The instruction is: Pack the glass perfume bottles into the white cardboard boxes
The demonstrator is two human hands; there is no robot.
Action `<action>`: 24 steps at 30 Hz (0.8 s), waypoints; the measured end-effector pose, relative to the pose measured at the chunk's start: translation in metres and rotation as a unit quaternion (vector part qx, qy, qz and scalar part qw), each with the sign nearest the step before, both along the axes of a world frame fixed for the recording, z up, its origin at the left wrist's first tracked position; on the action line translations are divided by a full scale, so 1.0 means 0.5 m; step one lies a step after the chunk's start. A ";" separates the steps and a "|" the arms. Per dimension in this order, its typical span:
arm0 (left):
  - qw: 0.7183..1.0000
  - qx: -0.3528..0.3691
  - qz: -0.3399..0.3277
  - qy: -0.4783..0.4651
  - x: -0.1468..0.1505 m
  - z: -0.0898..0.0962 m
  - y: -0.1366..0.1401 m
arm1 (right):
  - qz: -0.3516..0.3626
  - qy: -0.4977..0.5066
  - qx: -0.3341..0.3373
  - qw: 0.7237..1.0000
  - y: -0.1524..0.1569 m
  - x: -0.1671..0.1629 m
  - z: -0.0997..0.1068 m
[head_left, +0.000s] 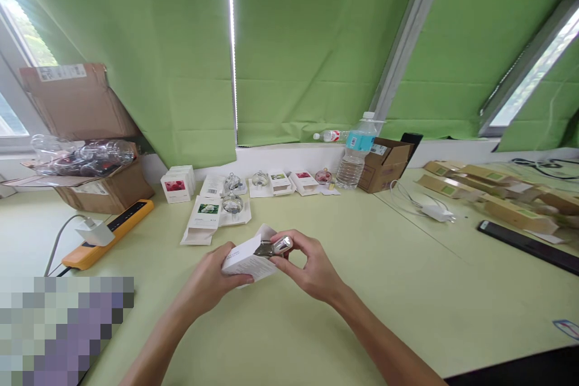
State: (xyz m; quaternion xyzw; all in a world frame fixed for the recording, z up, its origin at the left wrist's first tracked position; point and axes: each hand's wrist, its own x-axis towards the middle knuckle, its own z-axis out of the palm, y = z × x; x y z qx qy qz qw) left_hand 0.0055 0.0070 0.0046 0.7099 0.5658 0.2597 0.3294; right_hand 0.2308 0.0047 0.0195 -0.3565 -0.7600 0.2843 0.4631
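My left hand (212, 280) is wrapped round a small white carton (244, 260), tilted above the table with its end flap open to the right. At that open end, my right hand (314, 268) pinches a small glass bottle with a shiny silver cap (284, 245). Part of the bottle's dark body is inside the carton, so its full shape is hidden. Beyond my hands, a round clear glass bottle (232, 205) lies beside a white carton with a green picture (205, 215). Farther back is a reddish round glass bottle (324, 177).
A stack of white cartons (177, 186) stands at the back left, near an orange power strip (122, 226) and an open cardboard box (99, 190). A large water bottle (355, 157) stands behind. To the right lie a charger (438, 212), a black bar (529, 247) and several tan cartons (511, 211).
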 end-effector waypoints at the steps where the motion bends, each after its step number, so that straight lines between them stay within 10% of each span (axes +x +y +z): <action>1: 1.000 0.000 -0.001 0.000 0.000 0.000 0.000 | -0.001 0.000 0.001 1.000 0.000 0.000 0.001; 24: 0.999 0.036 -0.013 0.023 0.004 -0.002 0.000 | 0.029 -0.013 0.022 0.999 -0.001 0.000 0.004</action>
